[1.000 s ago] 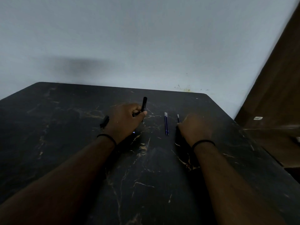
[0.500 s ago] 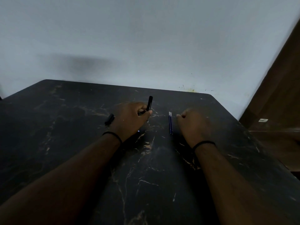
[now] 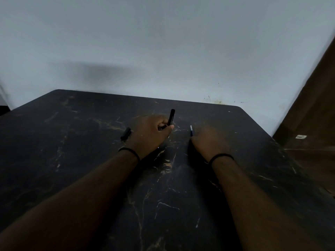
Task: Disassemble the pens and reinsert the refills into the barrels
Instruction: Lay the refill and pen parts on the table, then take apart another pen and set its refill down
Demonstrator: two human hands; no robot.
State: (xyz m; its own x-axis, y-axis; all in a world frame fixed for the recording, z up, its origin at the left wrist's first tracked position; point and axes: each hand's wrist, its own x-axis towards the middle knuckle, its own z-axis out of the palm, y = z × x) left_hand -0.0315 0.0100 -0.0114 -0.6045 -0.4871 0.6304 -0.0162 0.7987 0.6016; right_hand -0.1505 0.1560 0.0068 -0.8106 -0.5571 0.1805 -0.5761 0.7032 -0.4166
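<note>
My left hand (image 3: pixel 150 135) is closed around a black pen barrel (image 3: pixel 171 117), which sticks up and away from my fist above the dark marble table (image 3: pixel 76 142). My right hand (image 3: pixel 208 141) lies curled on the table to the right. Its fingers are closed over the blue refill (image 3: pixel 191 130), and only the refill's far end shows past my knuckles. A black pen piece (image 3: pixel 126 134) lies on the table just left of my left hand. Both wrists carry a thin black band.
The table's far edge meets a pale wall (image 3: pixel 163 51). A brown wooden panel (image 3: pixel 311 115) stands past the table's right edge. The table's near half holds only my forearms.
My right hand has slid left onto the blue refills, which lay bare on the table before, and now covers most of them. My left hand still holds the barrel.
</note>
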